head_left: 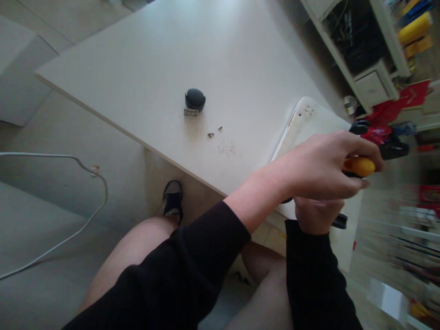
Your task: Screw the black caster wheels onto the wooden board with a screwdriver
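My left hand [326, 160] reaches across to the right, its fingers wrapped round a yellow-and-black handle [360, 167] that looks like a screwdriver's; the shaft is hidden. Just below it, my right hand [318, 213] is closed at the edge of a white panel [309, 130]. Dark parts [340, 221] show beside that fist, but I cannot make out what it grips. Small holes mark the panel's rounded corner. Apart from both hands, a dark grey caster [195, 100] with a metal plate rests on the white table [154, 68]. Near it lie a few small screws [211, 135].
A black round part [359, 127] shows beyond my left hand, blurred. Shelving [371, 87] with boxes and tools stands past the table's right side. On the left, a white cable [103, 183] hangs below the table edge.
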`<action>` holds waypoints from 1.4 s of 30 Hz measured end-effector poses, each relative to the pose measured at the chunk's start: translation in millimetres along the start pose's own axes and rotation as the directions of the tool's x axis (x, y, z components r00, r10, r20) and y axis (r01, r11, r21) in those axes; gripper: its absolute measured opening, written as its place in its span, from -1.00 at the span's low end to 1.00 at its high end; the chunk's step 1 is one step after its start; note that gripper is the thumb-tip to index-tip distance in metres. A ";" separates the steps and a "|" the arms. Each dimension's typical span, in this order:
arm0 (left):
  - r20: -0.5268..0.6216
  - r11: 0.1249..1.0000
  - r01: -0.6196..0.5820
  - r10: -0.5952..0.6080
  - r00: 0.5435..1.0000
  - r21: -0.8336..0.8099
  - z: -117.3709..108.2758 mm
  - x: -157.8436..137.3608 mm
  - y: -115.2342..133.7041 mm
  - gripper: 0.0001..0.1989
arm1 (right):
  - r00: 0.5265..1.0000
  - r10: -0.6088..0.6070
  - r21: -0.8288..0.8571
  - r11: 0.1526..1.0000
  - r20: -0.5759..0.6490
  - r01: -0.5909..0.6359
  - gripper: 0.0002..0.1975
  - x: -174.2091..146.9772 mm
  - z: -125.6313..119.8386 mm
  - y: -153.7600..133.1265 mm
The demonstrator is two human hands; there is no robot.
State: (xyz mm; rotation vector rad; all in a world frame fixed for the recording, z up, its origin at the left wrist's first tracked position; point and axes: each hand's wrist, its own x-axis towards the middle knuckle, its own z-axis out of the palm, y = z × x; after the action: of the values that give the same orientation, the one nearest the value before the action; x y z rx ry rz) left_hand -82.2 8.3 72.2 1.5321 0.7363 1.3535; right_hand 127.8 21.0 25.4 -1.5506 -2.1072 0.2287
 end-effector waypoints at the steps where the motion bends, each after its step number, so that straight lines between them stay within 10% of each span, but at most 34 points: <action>1: 0.009 1.000 -0.002 0.002 1.000 0.003 -0.8 0.3 -0.3 -0.76 | 1.000 -0.012 0.007 1.000 -0.009 0.012 -0.58 -1.0 -0.1 0.3; 11: -0.023 0.976 0.028 -0.024 0.999 0.216 6.6 4.4 -5.2 -0.42 | 0.994 -0.052 0.016 0.998 -0.099 0.054 -0.77 -1.1 4.1 -5.6; 17: -0.009 0.975 0.060 -0.060 0.998 0.214 6.4 3.3 -2.1 -0.37 | 0.996 -0.021 0.151 0.988 -0.088 0.034 -0.49 -4.1 6.9 -7.3; 24: -0.003 0.990 0.061 -0.061 0.998 0.126 4.6 4.1 -3.7 -0.38 | 0.997 -0.017 0.177 0.984 -0.074 0.030 -0.48 -4.0 6.5 -11.4; 31: 0.013 0.994 0.059 -0.058 0.998 -0.091 3.3 3.5 0.4 -0.81 | 0.996 -0.017 0.084 0.996 -0.083 0.024 -0.54 1.7 6.8 -10.5; 42: 0.111 0.995 0.056 -0.047 0.993 -0.077 -6.4 0.2 2.6 -0.70 | 0.995 0.026 0.158 0.987 -0.099 -0.010 -0.66 -4.0 3.4 -11.4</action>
State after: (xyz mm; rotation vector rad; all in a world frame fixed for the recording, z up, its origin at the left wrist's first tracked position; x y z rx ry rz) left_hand -88.6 9.1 74.3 1.5012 0.6410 1.2363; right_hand 117.5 14.0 26.1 -1.4584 -1.9488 0.3087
